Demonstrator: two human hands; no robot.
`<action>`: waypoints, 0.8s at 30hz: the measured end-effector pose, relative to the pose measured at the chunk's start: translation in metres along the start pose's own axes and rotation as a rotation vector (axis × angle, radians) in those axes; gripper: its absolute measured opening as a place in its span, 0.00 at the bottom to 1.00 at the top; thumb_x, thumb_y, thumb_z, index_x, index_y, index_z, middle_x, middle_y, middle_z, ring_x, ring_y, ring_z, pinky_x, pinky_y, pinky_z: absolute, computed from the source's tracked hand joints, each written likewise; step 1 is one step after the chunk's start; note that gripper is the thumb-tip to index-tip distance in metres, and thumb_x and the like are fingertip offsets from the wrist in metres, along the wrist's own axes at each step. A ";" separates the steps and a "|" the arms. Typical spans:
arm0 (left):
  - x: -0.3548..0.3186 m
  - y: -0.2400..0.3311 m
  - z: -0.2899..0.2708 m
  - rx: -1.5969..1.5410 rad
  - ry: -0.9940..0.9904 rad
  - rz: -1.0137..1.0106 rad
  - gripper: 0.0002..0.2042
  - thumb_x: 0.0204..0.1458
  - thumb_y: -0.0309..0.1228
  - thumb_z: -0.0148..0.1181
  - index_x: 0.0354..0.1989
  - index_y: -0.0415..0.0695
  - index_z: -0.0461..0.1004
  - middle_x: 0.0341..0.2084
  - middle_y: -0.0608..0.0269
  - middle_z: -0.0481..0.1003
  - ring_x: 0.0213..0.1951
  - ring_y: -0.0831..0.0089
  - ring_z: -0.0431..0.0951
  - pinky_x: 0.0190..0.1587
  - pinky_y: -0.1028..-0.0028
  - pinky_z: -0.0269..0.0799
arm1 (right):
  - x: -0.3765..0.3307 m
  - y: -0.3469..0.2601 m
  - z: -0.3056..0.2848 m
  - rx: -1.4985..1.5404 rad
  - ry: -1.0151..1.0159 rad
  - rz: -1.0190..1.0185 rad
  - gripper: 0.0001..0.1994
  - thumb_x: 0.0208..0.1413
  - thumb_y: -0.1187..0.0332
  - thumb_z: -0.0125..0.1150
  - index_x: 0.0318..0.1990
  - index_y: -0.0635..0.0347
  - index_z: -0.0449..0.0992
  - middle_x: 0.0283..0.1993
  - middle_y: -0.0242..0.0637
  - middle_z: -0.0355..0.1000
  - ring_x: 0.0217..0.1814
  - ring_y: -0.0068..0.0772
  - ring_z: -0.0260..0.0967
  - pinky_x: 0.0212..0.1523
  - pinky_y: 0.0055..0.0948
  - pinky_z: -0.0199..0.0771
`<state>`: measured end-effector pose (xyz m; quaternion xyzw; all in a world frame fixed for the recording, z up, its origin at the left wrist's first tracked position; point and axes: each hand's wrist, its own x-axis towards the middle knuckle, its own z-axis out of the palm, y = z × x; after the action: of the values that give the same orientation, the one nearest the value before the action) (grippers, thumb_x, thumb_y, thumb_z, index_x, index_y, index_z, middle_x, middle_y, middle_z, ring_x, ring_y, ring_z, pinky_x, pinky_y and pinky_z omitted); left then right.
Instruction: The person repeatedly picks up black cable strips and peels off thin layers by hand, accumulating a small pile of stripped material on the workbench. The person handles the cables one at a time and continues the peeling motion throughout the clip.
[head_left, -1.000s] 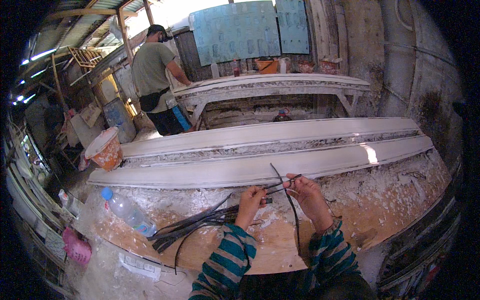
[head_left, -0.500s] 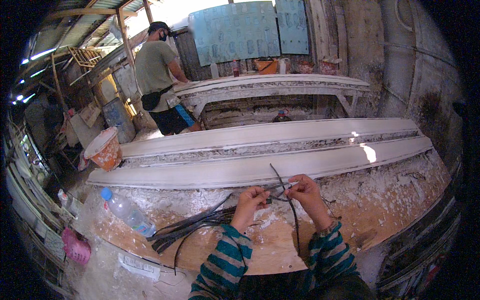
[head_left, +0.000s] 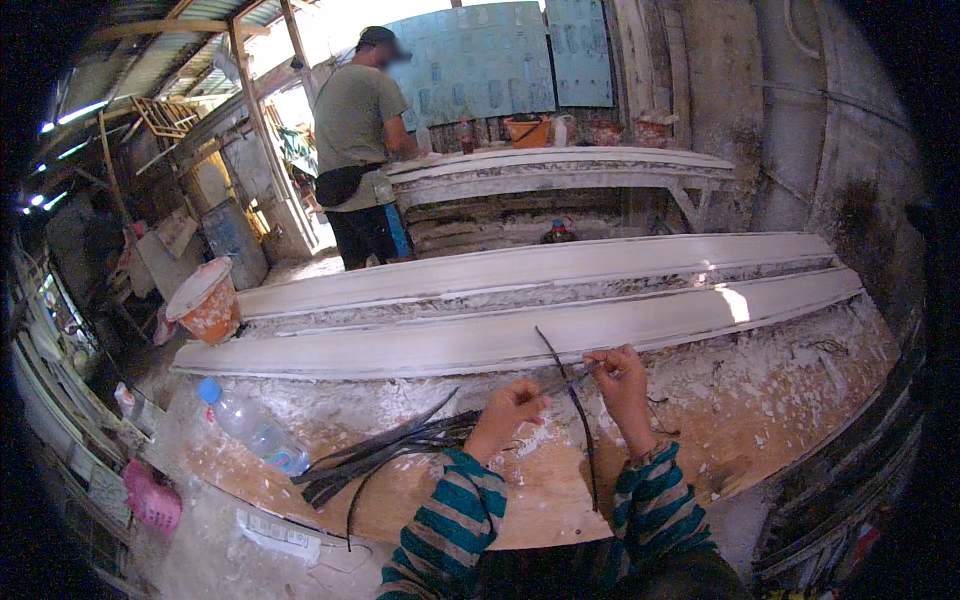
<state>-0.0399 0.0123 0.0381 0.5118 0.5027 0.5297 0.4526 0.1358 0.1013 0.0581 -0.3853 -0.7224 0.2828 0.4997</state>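
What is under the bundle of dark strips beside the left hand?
The bundle of dark strips lies on the plaster-spattered wooden worktop, left of the left hand. Whatever lies directly beneath the strips is covered.

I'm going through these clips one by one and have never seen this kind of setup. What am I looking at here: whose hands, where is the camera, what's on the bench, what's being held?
No machine here: a person works with bare hands. The camera sits on their head and looks down; its wide lens bends straight edges. The striped sleeves at the bottom are the wearer's own. The left hand and right hand pinch thin dark strips between them. More of these lie in a dark bundle on the plaster-spattered workbench, beside a clear plastic bottle. Long white mouldings lie behind. A second person stands at another bench further back.
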 end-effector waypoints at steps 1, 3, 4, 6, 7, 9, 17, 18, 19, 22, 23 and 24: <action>0.000 0.000 -0.005 -0.011 0.099 -0.007 0.06 0.46 0.31 0.59 0.24 0.44 0.69 0.19 0.69 0.69 0.23 0.79 0.70 0.27 0.78 0.68 | 0.000 0.000 0.000 0.017 0.000 0.026 0.06 0.38 0.76 0.63 0.29 0.58 0.77 0.31 0.33 0.64 0.31 0.27 0.59 0.34 0.22 0.61; 0.001 -0.001 -0.007 -0.047 0.288 0.002 0.05 0.46 0.30 0.57 0.24 0.44 0.69 0.19 0.69 0.69 0.22 0.80 0.69 0.25 0.79 0.67 | -0.002 -0.001 0.000 -0.048 -0.010 -0.135 0.07 0.38 0.74 0.64 0.28 0.58 0.77 0.36 0.35 0.63 0.36 0.29 0.60 0.36 0.23 0.62; 0.002 -0.001 -0.007 -0.072 0.380 0.018 0.05 0.47 0.30 0.57 0.24 0.44 0.69 0.19 0.69 0.69 0.22 0.80 0.69 0.24 0.80 0.67 | -0.003 -0.002 0.000 -0.071 -0.017 -0.217 0.07 0.38 0.74 0.65 0.28 0.57 0.77 0.38 0.36 0.63 0.38 0.30 0.60 0.37 0.24 0.62; 0.001 -0.002 -0.008 -0.157 0.515 0.044 0.04 0.47 0.28 0.56 0.24 0.44 0.69 0.19 0.69 0.69 0.21 0.81 0.69 0.23 0.80 0.67 | -0.007 -0.004 0.003 0.065 -0.231 -0.170 0.07 0.38 0.72 0.65 0.29 0.58 0.77 0.39 0.37 0.63 0.42 0.31 0.61 0.42 0.26 0.62; 0.000 -0.003 -0.010 -0.218 0.556 0.054 0.04 0.47 0.27 0.56 0.23 0.43 0.69 0.20 0.69 0.68 0.21 0.81 0.68 0.22 0.80 0.68 | -0.009 -0.006 0.005 0.128 -0.335 -0.163 0.07 0.39 0.71 0.66 0.29 0.58 0.77 0.40 0.37 0.63 0.44 0.32 0.61 0.44 0.27 0.62; -0.001 -0.003 -0.013 -0.289 0.602 0.061 0.04 0.47 0.26 0.55 0.23 0.41 0.69 0.21 0.69 0.69 0.21 0.82 0.68 0.21 0.80 0.68 | -0.013 -0.010 0.010 0.347 -0.651 -0.058 0.08 0.40 0.69 0.66 0.29 0.59 0.77 0.42 0.38 0.64 0.48 0.33 0.60 0.49 0.29 0.60; 0.003 -0.008 -0.015 -0.107 0.575 0.072 0.04 0.46 0.21 0.51 0.29 0.38 0.72 0.25 0.65 0.74 0.20 0.82 0.68 0.23 0.83 0.65 | -0.021 -0.024 0.018 0.497 -0.814 -0.141 0.09 0.40 0.68 0.66 0.32 0.59 0.78 0.44 0.37 0.68 0.52 0.35 0.60 0.54 0.32 0.57; 0.003 -0.009 -0.015 -0.053 0.579 0.043 0.03 0.46 0.21 0.51 0.28 0.38 0.72 0.25 0.65 0.75 0.21 0.82 0.68 0.23 0.83 0.65 | -0.020 -0.025 0.016 0.510 -0.801 -0.118 0.10 0.39 0.69 0.66 0.32 0.59 0.78 0.41 0.37 0.69 0.52 0.35 0.60 0.54 0.32 0.57; 0.005 -0.010 -0.016 -0.018 0.571 0.037 0.03 0.46 0.21 0.52 0.27 0.38 0.72 0.25 0.64 0.75 0.21 0.82 0.69 0.23 0.83 0.65 | -0.019 -0.025 0.015 0.524 -0.787 -0.096 0.10 0.39 0.69 0.66 0.32 0.59 0.78 0.38 0.36 0.71 0.51 0.35 0.61 0.54 0.32 0.57; 0.007 -0.012 -0.013 0.055 0.518 0.041 0.02 0.45 0.23 0.55 0.26 0.39 0.73 0.24 0.64 0.75 0.20 0.82 0.69 0.23 0.82 0.65 | -0.019 -0.028 0.012 0.506 -0.655 -0.141 0.07 0.38 0.73 0.66 0.28 0.60 0.77 0.29 0.34 0.71 0.44 0.30 0.64 0.50 0.30 0.59; 0.007 -0.012 -0.012 0.085 0.494 0.003 0.02 0.45 0.24 0.56 0.26 0.39 0.73 0.23 0.65 0.75 0.20 0.81 0.69 0.23 0.82 0.65 | -0.019 -0.028 0.011 0.538 -0.658 -0.063 0.06 0.38 0.74 0.65 0.26 0.60 0.76 0.28 0.33 0.71 0.42 0.28 0.65 0.47 0.28 0.61; 0.006 -0.010 -0.012 0.028 0.436 0.017 0.02 0.45 0.24 0.57 0.26 0.39 0.73 0.23 0.65 0.75 0.21 0.81 0.69 0.23 0.82 0.65 | -0.018 -0.027 0.010 0.549 -0.650 -0.014 0.05 0.38 0.75 0.65 0.24 0.61 0.75 0.27 0.32 0.71 0.39 0.26 0.65 0.44 0.27 0.62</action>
<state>-0.0524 0.0186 0.0285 0.3957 0.5918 0.6244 0.3216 0.1231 0.0714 0.0672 -0.1238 -0.7428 0.5682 0.3318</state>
